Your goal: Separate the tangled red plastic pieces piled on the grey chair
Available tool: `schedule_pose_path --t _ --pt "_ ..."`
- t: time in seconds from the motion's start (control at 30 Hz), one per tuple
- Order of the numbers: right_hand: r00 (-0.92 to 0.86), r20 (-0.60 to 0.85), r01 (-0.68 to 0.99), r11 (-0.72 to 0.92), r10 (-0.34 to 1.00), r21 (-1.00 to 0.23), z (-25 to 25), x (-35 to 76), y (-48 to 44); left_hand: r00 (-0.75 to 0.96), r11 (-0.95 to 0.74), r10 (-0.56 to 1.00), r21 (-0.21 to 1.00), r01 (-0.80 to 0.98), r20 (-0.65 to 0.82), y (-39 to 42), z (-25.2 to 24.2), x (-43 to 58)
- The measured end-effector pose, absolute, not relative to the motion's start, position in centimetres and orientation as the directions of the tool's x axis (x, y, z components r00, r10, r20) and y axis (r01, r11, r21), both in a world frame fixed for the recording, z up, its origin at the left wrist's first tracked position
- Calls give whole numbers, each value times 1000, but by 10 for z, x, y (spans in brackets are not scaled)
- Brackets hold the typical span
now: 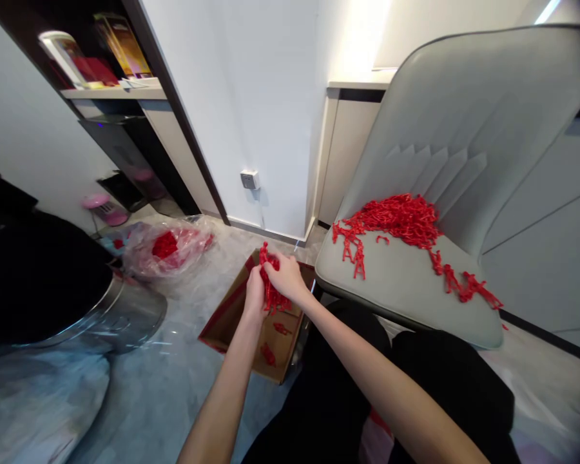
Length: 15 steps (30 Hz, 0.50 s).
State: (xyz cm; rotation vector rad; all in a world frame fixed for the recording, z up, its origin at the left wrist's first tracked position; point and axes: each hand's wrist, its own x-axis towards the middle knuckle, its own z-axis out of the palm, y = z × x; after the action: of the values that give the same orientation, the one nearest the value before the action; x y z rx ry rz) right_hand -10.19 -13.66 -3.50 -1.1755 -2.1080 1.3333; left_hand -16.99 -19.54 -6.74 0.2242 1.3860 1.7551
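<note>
A bunch of small red plastic figures (272, 295) is between my two hands, above an open cardboard box (236, 316). My left hand (255, 290) is closed around the bunch from the left. From the right, my right hand (287, 276) grips it too, its fingers bent over the upper figures. Some figures dangle below my palms. Inside the box lie a few loose red figures (268, 354). A large heap of linked red figures (396, 219) rests on the seat of the grey chair (391, 283) to the right.
On the floor at left is a clear plastic bag (140, 254) holding more red pieces. A metal bin (135, 316) with something black over it stands nearer. A pink device (105, 209) sits by the shelf unit (111, 93). A socket (250, 180) is on the white wall.
</note>
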Motion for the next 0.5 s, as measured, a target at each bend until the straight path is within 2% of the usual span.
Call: schedule_pose_path --t 0.03,0.07,0.2,0.3,0.4,0.43,0.5 --pt "-624 -259 532 157 737 -832 -46 -115 -139 -589 66 641 800 -596 -492 -205 -87 -183" --pt "-629 -322 567 133 708 -813 -56 -125 -140 -576 148 552 750 -644 -603 -213 -106 -193" --pt "-598 -375 611 100 708 -786 -79 -137 -134 -562 302 378 672 -677 -736 -239 -165 -214" --pt "-624 -304 558 137 720 -819 -75 -129 -120 -589 375 307 664 -647 -748 -249 -188 -221" --pt "-668 -207 457 174 715 -873 -57 -107 -103 -608 429 322 685 -589 -725 -248 -195 -225" --pt "-685 -170 406 177 709 -897 -51 -95 -97 -610 447 342 694 -564 -715 -245 -195 -225" --pt "-702 5 189 193 712 -963 -40 -63 -88 -608 485 383 712 -508 -695 -234 -190 -221"
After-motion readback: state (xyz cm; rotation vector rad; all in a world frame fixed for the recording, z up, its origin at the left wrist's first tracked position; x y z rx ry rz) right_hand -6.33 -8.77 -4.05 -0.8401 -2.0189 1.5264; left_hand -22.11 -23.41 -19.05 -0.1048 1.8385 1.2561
